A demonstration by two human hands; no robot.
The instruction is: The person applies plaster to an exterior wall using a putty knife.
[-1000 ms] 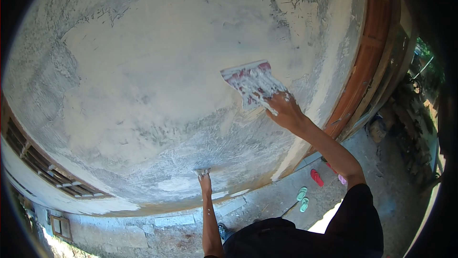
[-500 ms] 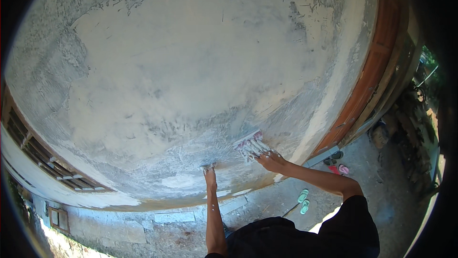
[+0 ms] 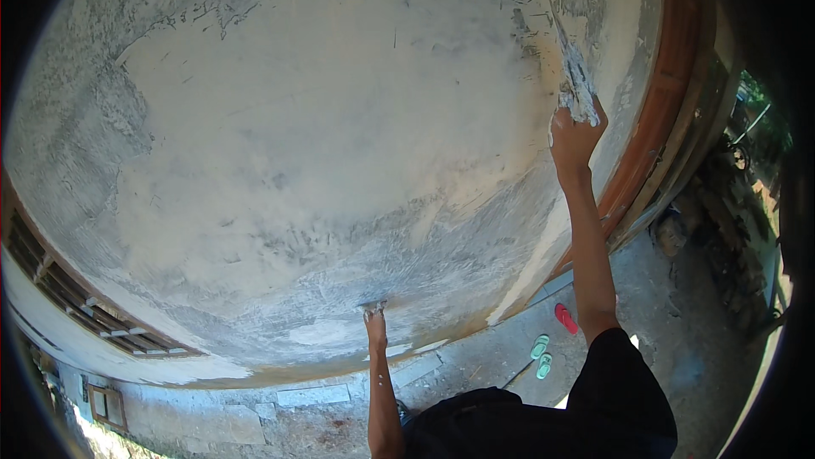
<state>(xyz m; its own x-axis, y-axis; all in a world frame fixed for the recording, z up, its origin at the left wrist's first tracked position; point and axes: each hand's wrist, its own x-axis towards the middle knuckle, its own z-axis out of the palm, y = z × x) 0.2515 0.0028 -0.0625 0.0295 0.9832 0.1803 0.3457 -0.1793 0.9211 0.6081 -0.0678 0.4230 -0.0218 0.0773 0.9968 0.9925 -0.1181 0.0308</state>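
Note:
A plastered wall, patchy grey and cream, fills most of the view. My right hand is raised to its upper right, closed on a wide scraper smeared with white paste, now seen almost edge-on against the wall. Lower down, near the middle of the wall's bottom part, my left hand is closed round a small paste-covered scraper. Whether that small blade touches the wall is hard to tell.
A wooden door stands at the right, a barred window at lower left. On the concrete floor lie green sandals and a red sandal. A small wooden frame leans low at left; rubble and greenery border the right.
My right hand dropped low on the wall beside my left, then swept up to the upper right, turning the wide scraper edge-on. My left hand stayed low, shifting only slightly.

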